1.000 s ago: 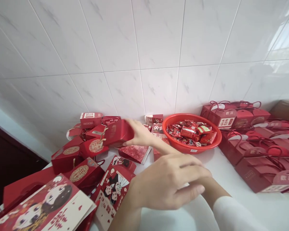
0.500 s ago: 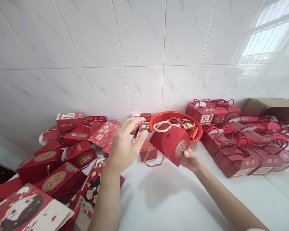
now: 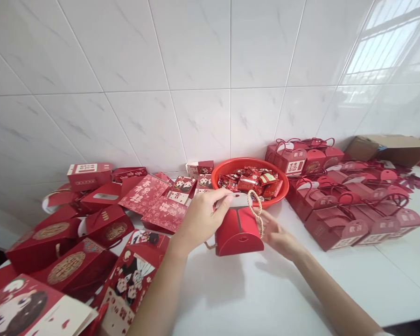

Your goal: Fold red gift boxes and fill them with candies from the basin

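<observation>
A small red paper gift box point(image 3: 238, 235) with a white top flap and a twisted rope handle point(image 3: 255, 212) is held above the white table. My left hand point(image 3: 205, 212) is closed on it, thumb and fingers pinching at the upper left by the flap. At the box's right side is my right hand point(image 3: 280, 235), its fingers loosely apart; their tips are partly hidden by the rope and box. Just behind stands a red plastic basin point(image 3: 285, 186) holding red-wrapped sweets point(image 3: 248, 181).
Red printed gift boxes point(image 3: 65, 266) lie jumbled on the left, with patterned boxes point(image 3: 143, 193) farther back. Rows of red boxes with cord handles point(image 3: 339, 228) stand on the right. Behind them sits a brown cardboard box point(image 3: 388, 147) near the tiled wall point(image 3: 199, 121).
My left hand, raised and open before, has come right and closed on the gift box. The box has turned and its flap shows. My right thumb has left its front face.
</observation>
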`<state>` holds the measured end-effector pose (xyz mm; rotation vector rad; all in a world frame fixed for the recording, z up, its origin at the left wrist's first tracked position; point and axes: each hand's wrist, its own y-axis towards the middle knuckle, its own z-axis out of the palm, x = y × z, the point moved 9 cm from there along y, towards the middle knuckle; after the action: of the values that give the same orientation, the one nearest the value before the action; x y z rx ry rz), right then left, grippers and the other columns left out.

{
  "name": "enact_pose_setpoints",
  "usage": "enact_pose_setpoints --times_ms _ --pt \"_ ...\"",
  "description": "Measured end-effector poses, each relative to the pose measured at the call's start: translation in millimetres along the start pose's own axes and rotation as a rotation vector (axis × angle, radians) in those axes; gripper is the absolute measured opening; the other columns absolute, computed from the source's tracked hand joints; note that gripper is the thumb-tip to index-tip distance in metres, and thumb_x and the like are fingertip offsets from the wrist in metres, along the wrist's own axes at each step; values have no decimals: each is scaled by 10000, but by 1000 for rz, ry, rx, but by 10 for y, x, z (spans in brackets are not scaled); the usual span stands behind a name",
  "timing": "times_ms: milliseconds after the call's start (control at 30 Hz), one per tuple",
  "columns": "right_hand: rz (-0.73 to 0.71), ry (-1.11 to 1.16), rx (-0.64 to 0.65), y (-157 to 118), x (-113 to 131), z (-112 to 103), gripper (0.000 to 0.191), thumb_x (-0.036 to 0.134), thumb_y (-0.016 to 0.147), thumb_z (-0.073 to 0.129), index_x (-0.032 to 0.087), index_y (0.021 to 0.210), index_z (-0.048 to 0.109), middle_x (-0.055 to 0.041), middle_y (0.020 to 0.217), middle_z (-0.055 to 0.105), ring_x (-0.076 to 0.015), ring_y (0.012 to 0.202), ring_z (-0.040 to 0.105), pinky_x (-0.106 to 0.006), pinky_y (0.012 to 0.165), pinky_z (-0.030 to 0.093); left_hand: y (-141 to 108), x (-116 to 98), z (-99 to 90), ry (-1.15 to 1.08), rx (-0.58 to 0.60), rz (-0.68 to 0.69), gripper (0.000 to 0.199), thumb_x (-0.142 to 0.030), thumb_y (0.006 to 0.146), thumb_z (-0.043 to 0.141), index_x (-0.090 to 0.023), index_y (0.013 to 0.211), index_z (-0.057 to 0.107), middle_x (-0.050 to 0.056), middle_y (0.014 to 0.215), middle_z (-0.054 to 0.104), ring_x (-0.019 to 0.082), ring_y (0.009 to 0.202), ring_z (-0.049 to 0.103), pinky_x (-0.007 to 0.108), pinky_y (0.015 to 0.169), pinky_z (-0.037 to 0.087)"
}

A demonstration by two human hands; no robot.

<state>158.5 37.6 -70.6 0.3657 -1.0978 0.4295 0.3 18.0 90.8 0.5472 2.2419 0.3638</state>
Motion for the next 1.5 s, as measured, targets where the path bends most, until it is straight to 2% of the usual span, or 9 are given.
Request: enact_pose_setpoints --times_ms 133,233,400,533,633,800,900,1100,1500 --pt "-281 -195 -253 -122 540 -253 487 261 741 708 303 1215 603 -71 1204 679 -240 1075 647 -431 960 491 33 -3 171 49 108 24 319 -314 990 455 -209 862 728 15 862 746 185 806 656 289 770 483" --pt "-423 -502 -234 -240 851 13 211 319 860 654 273 1064 686 -74 1058 709 -240 959 650 -404 873 502 62 8 363 71 204 41 303 -266 975 458 -216 839 724 9 854 742 183 802 650 285 747 461" --pt "-240 -1124 59 -169 691 568 239 378 960 532 234 1033 708 -21 703 647 -162 611 534 -293 607 416 82 101 646 30 369 23 276 -247 951 463 -214 867 724 14 892 756 186 813 666 275 735 468" --pt "-92 -1359 31 -80 499 489 237 396 965 515 218 889 652 -9 696 625 -151 573 509 -267 551 332 96 195 703 -30 379 -10 245 -224 951 426 -239 1038 655 2 993 741 179 864 666 269 760 478" --pt "-34 -1311 -57 -89 463 342 300 431 970 501 212 798 613 0 648 614 -145 556 502 -262 545 320 118 288 714 18 343 -29 240 -192 939 405 -242 1057 608 -11 884 708 175 777 638 270 710 461" --pt "15 -1313 -38 -135 510 334 260 403 951 513 244 1107 648 44 576 530 -140 509 449 -254 524 281 114 365 880 16 423 -6 290 -110 884 404 -212 856 674 10 897 739 179 835 666 269 766 463" --pt "32 -1318 -62 -119 536 329 228 432 927 543 226 973 629 45 559 514 -143 501 444 -257 514 272 101 378 938 42 452 -8 313 -127 894 423 -219 920 720 25 1004 767 203 912 690 292 817 468" --pt "-26 -983 -170 -138 494 137 336 505 883 611 215 775 482 19 675 559 -138 605 512 -268 582 421 54 390 1013 143 462 -95 356 -488 941 493 -209 854 695 59 894 741 262 858 684 323 725 472" --pt "9 -774 -161 -283 390 -194 242 418 853 632 179 813 638 -31 787 639 -151 690 562 -265 628 447 -89 543 867 52 839 -85 621 -208 758 578 -210 1379 589 65 1421 599 268 1235 576 298 995 441"
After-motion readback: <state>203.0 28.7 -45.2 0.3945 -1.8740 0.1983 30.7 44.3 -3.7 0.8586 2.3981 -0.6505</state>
